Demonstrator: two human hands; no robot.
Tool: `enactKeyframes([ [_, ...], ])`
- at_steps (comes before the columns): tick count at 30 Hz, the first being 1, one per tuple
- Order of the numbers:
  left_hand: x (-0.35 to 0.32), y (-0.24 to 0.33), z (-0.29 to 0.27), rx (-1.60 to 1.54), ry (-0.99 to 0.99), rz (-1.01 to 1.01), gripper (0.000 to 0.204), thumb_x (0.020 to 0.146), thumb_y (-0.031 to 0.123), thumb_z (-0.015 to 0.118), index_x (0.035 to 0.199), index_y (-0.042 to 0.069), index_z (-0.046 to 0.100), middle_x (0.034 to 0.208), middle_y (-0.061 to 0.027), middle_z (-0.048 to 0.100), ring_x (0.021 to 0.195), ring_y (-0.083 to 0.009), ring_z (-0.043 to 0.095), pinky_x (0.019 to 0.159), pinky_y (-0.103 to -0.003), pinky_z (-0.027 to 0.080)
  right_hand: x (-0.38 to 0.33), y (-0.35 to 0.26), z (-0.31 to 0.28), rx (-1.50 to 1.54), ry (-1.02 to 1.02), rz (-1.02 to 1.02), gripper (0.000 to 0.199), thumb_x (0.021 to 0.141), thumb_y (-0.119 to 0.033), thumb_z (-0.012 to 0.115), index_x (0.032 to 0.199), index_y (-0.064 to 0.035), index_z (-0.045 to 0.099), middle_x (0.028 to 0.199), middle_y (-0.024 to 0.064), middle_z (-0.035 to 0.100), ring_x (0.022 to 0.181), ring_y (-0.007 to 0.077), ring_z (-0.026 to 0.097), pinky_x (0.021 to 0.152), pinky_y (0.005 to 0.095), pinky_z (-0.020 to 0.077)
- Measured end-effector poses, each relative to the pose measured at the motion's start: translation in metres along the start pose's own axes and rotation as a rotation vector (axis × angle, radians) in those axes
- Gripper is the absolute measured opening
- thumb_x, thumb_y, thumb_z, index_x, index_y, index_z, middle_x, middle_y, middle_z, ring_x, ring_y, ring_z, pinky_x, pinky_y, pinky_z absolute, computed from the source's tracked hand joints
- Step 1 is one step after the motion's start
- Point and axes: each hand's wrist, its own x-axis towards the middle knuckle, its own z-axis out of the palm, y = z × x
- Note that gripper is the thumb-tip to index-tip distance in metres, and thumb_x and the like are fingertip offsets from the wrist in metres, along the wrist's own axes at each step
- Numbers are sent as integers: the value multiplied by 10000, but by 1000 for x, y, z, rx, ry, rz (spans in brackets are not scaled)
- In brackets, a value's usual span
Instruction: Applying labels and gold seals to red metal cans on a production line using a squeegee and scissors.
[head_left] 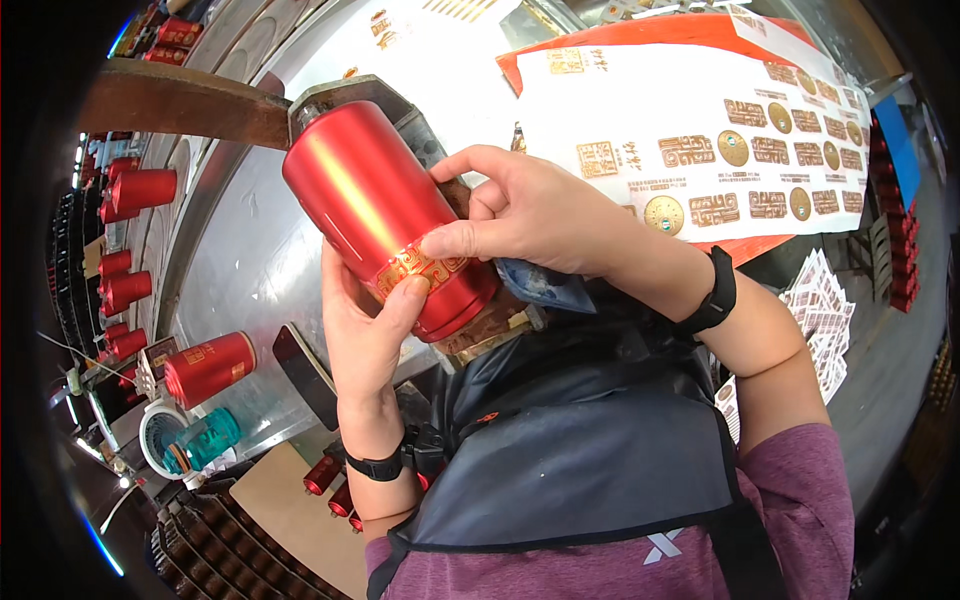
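"What's sitting closest to the wearer?"

"A dark apron (580, 470) is covering the person's front, and just beyond it both hands are working at a red canister (365, 200)."

"How is it lying?"

"It's slanting in front of a metal fixture (415, 125), its gold-banded end pointing toward the apron."

"And the grip?"

"The left hand (360, 320) is gripping the canister, fingers going behind, thumb pressing the gold label (405, 262). The right hand (545, 210) is resting its thumb on that label too, its other fingers curling; I can't tell whether they're pinching anything."

"What's lying around them?"

"To the left, a dark phone (305, 375) is lying on the metal table (240, 225), and a red cup (212, 370) is tilting near a teal bottle (208, 438). To the right, a white sheet (640, 100) of gold and brown designs is covering an orange-red board (750, 248)."

"Farther out?"

"More red containers (125, 290) are standing along the far left."
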Motion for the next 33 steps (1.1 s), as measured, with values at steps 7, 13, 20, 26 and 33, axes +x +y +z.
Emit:
enactKeyframes([
  [7, 2, -2, -3, 18, -13, 12, 764, 768, 141, 749, 1408, 19, 351, 1296, -120, 509, 1197, -219, 525, 1027, -381, 432, -2, -7, -1, 242, -30, 196, 662, 839, -328, 754, 1306, 57, 485, 660, 1, 582, 666, 70, 563, 634, 205, 428],
  [13, 1, 1, -2, -24, -18, -31, 762, 770, 126, 747, 1410, 20, 348, 1296, -119, 513, 1194, -222, 531, 1023, -377, 436, 1, 2, 3, -72, -21, -9, 702, 815, -335, 777, 1312, 64, 481, 670, -3, 586, 653, 63, 556, 631, 209, 435],
  [20, 2, -9, -10, -6, -17, 18, 720, 790, 142, 740, 1395, 7, 373, 1296, -112, 519, 1201, -211, 525, 1028, -359, 421, -2, 14, -20, 191, -53, 107, 508, 914, -368, 662, 1193, 51, 596, 688, -13, 608, 624, 55, 555, 596, 204, 432],
  [26, 7, -9, -14, -167, 57, 120, 794, 836, 185, 681, 1483, -20, 270, 1378, -140, 481, 1279, -214, 462, 1081, -360, 349, -14, 23, -48, 456, 198, 23, 458, 1028, -397, 443, 1155, -1, 635, 926, 27, 660, 792, 59, 604, 740, 221, 512],
  [33, -7, -6, -3, 261, -43, 295, 1324, 580, 335, 916, 1522, -17, 54, 1523, -191, 267, 1376, -297, 349, 1130, -406, 287, -30, 3, -20, 387, 153, -144, 346, 862, -35, 685, 1187, -7, 570, 998, 33, 661, 934, 94, 632, 849, 239, 519],
])
